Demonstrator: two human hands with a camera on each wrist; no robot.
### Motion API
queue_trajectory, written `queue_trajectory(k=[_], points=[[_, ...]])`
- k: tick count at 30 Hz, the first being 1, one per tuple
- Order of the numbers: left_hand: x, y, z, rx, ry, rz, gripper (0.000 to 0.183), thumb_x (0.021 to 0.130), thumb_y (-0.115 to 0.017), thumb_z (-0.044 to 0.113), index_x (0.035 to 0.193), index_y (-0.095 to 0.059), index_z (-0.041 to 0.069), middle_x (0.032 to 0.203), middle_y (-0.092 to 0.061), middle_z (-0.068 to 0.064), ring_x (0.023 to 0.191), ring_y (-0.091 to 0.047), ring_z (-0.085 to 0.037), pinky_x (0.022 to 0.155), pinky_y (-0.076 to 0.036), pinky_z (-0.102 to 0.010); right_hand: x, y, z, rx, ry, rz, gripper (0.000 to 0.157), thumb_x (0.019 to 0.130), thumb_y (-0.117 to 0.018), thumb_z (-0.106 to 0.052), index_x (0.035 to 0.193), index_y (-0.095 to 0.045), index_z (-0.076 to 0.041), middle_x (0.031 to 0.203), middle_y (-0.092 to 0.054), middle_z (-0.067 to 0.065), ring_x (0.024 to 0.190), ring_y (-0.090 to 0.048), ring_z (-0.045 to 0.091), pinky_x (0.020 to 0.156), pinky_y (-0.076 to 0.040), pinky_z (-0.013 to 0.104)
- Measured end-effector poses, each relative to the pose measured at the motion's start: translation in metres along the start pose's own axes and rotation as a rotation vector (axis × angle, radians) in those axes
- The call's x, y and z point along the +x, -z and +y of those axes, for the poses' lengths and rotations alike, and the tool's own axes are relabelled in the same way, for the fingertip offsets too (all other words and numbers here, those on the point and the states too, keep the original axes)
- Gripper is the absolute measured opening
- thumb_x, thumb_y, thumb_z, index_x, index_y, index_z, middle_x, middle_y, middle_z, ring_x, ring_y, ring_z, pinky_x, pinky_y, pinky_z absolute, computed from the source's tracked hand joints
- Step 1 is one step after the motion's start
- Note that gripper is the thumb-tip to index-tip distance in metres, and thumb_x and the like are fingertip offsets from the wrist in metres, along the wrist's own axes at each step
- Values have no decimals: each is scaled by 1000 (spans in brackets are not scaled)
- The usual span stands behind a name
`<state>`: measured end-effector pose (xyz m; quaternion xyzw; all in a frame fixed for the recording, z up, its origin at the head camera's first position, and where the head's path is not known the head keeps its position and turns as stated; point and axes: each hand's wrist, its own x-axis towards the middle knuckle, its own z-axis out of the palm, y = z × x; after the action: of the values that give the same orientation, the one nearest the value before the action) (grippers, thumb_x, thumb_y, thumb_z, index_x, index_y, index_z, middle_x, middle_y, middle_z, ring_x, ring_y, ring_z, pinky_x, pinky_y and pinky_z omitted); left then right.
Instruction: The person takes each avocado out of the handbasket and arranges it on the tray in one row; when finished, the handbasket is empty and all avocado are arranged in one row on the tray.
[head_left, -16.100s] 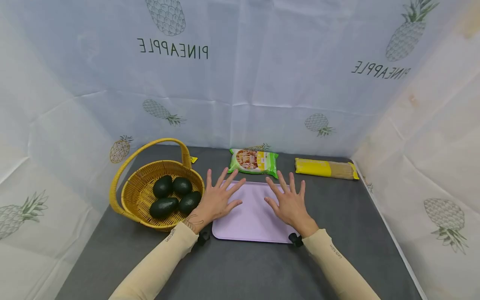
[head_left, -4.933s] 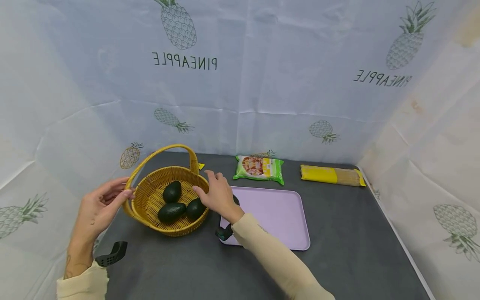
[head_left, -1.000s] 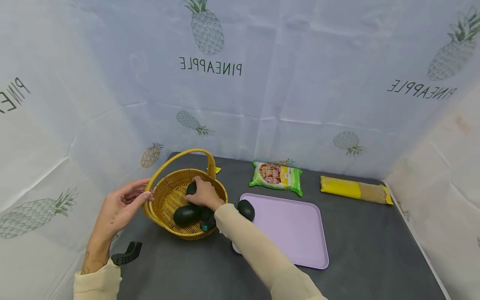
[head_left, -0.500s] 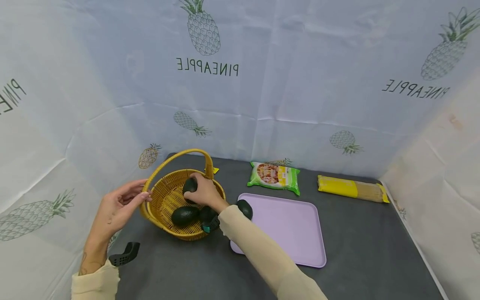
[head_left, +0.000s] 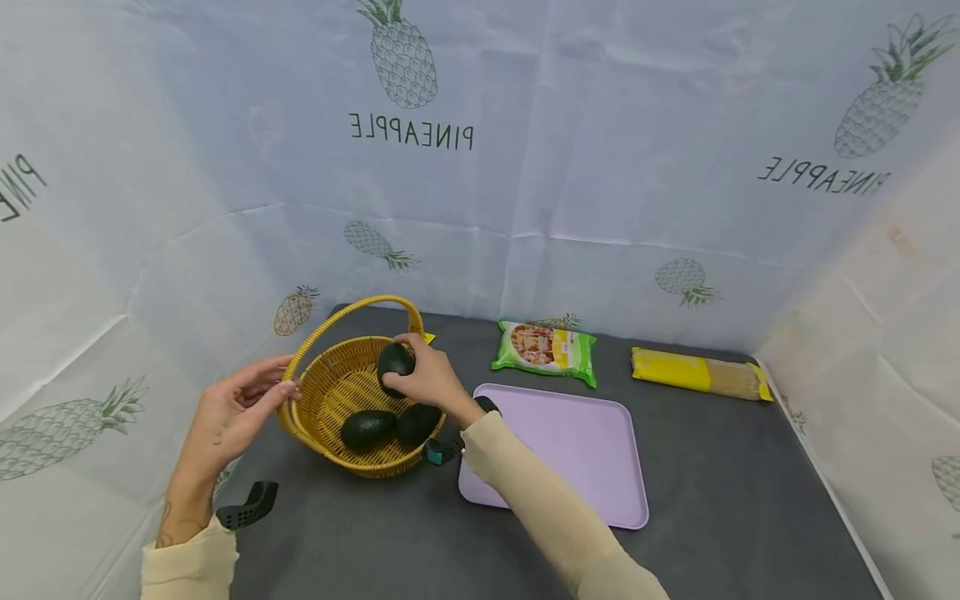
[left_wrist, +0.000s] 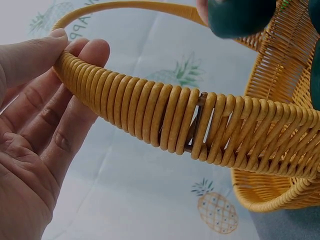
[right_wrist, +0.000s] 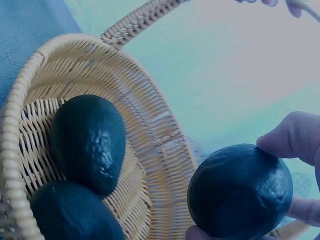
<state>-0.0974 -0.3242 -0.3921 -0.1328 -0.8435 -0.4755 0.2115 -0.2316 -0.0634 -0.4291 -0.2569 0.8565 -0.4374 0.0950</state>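
Observation:
A yellow wicker basket (head_left: 333, 393) stands on the left of the table. My left hand (head_left: 234, 417) holds its arched handle (left_wrist: 125, 107) between thumb and fingers. Over the basket's right side, my right hand (head_left: 441, 382) grips a dark green avocado (right_wrist: 240, 192), raised off the basket floor. Two more avocados lie inside, one to the left (head_left: 367, 430) and one to the right (head_left: 417, 425). Another avocado (head_left: 487, 405) is on the lilac tray (head_left: 577, 454), mostly hidden behind the right wrist and sleeve.
Behind the tray lies a green and white food packet (head_left: 545, 350). A yellow packet of long dry noodles or pasta (head_left: 701, 373) lies to the right. A fabric backdrop printed with pineapples (head_left: 600, 167) encloses the grey table (head_left: 720, 483) at the back and sides.
Since the first frame, one avocado has passed from basket to tray. In the last second my right hand has lifted another from the basket floor. My left hand keeps hold of the handle.

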Motion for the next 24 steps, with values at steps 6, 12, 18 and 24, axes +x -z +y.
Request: queue_trajectory(k=[6,12,18,24], points=[[1,0,0,9,-3,-1,38,95,-63,-9,132,-63,-2,96,-72,15,81,-71,0,68,-55,-14,-10,14,0,12,-10,60,62,91,-68,-37,148,-45,-28,119,-65,8,85,-63,18,69,-53,34],[1,0,-1,23,-8,-2,39,94,-64,-9,133,-64,-1,96,-72,16,81,-71,1,68,-55,-14,-22,25,3,45,-10,92,64,90,-70,-37,148,-47,-24,119,-66,12,88,-67,21,68,-57,34],[0,-1,-2,27,-12,2,39,94,-64,-9,133,-64,-1,94,-74,5,81,-71,1,68,-55,-14,-36,36,11,56,-17,122,63,89,-71,-36,147,-47,-24,124,-66,12,104,-67,27,72,-58,36],[1,-1,-2,33,-15,0,39,95,-64,-8,133,-64,-1,95,-72,15,81,-71,2,68,-55,-13,-49,53,24,92,-37,177,64,89,-73,-35,147,-48,-22,125,-65,13,106,-67,28,75,-58,39]])
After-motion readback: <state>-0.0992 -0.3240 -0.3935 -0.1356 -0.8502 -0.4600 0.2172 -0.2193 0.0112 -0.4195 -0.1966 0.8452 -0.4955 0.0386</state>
